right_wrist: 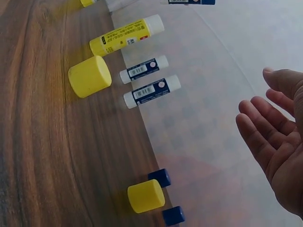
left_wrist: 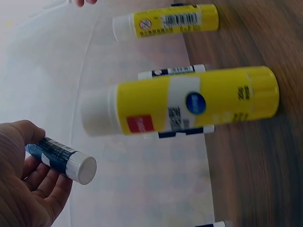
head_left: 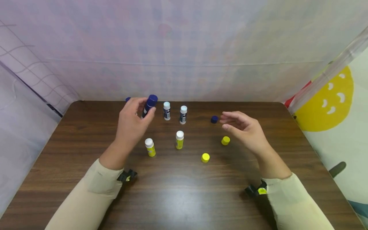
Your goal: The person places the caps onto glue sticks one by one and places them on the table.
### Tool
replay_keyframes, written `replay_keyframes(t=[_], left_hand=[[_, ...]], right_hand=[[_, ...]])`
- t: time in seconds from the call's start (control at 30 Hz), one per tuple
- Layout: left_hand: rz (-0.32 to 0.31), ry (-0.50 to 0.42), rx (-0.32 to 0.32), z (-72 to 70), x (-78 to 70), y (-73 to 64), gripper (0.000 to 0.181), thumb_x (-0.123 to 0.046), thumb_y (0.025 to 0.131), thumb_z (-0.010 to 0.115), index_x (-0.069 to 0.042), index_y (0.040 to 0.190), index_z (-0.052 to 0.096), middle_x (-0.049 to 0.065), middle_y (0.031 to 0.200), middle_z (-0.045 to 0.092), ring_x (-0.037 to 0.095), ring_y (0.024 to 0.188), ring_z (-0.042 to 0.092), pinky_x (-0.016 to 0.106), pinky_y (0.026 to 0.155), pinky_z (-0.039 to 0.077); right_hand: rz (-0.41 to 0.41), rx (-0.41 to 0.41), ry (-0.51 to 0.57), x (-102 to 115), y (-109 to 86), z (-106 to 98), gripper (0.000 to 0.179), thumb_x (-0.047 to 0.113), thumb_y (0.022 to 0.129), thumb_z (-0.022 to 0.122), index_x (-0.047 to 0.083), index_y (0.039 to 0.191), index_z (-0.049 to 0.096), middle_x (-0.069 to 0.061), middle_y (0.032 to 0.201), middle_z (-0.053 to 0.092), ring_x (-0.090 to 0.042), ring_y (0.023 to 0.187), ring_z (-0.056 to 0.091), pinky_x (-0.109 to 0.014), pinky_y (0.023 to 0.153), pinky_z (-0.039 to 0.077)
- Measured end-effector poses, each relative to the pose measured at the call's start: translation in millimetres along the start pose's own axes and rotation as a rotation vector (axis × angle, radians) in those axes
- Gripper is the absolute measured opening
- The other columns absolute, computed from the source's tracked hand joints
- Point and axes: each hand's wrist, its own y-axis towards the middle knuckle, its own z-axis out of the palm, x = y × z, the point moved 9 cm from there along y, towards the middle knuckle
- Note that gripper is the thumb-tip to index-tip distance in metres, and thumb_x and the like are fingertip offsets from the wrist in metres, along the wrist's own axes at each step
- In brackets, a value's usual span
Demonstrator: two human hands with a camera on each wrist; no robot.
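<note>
My left hand (head_left: 133, 118) grips a dark blue glue stick (head_left: 149, 104) with its blue cap on, raised and tilted above the back of the table. Its white base end shows in the left wrist view. My right hand (head_left: 244, 129) hovers with loosely bent fingers, holding nothing, beside a blue cap (head_left: 214, 119). Two blue-and-white glue sticks, one (head_left: 166, 111) left of the other (head_left: 183, 115), stand capless between the hands. Nearer stand two yellow glue sticks with white tops, one (head_left: 150, 147) on the left, the other (head_left: 179, 140) in the middle.
Yellow caps lie on the brown table (head_left: 172, 204), one (head_left: 205, 157) nearer and one (head_left: 225, 140) farther right. The right wrist view shows a second blue cap (right_wrist: 173, 215). Part of another blue item (head_left: 128, 99) peeks from behind my left hand. A pale curtain (head_left: 184, 64) hangs behind the table.
</note>
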Motion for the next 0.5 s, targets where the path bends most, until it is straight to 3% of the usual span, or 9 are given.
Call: replay_keyframes(t=[0.27, 0.4, 0.5], left_hand=[[-0.020, -0.021, -0.041, -3.4, 17.7, 4.6, 0.035, -0.014, 0.094, 0.077, 0.004, 0.122, 0.067, 0.019, 0.113, 0.068, 0.032, 0.098, 0.067, 0.048, 0.087, 0.058], [-0.044, -0.028, -0.064, -5.4, 28.7, 6.6, 0.034, -0.014, 0.096, 0.076, 0.004, 0.123, 0.066, 0.019, 0.115, 0.068, 0.032, 0.099, 0.068, 0.048, 0.090, 0.059], [-0.056, -0.038, -0.082, -7.6, 35.5, 8.4, 0.034, -0.013, 0.096, 0.075, 0.006, 0.123, 0.065, 0.021, 0.115, 0.067, 0.033, 0.100, 0.067, 0.048, 0.091, 0.059]], right_hand=[[0.037, -0.025, -0.039, -9, -0.1, -4, 0.035, -0.007, 0.095, 0.069, -0.006, 0.130, 0.065, 0.005, 0.115, 0.075, -0.006, 0.103, 0.072, -0.019, 0.088, 0.059], [0.051, -0.027, -0.065, -14, 0.3, -7, 0.035, -0.005, 0.096, 0.069, -0.005, 0.130, 0.066, 0.011, 0.114, 0.074, -0.006, 0.102, 0.073, -0.019, 0.087, 0.059], [0.066, -0.025, -0.076, -18, 0.4, -8, 0.035, -0.003, 0.096, 0.069, -0.007, 0.130, 0.065, 0.008, 0.114, 0.075, -0.005, 0.101, 0.073, -0.019, 0.087, 0.059]])
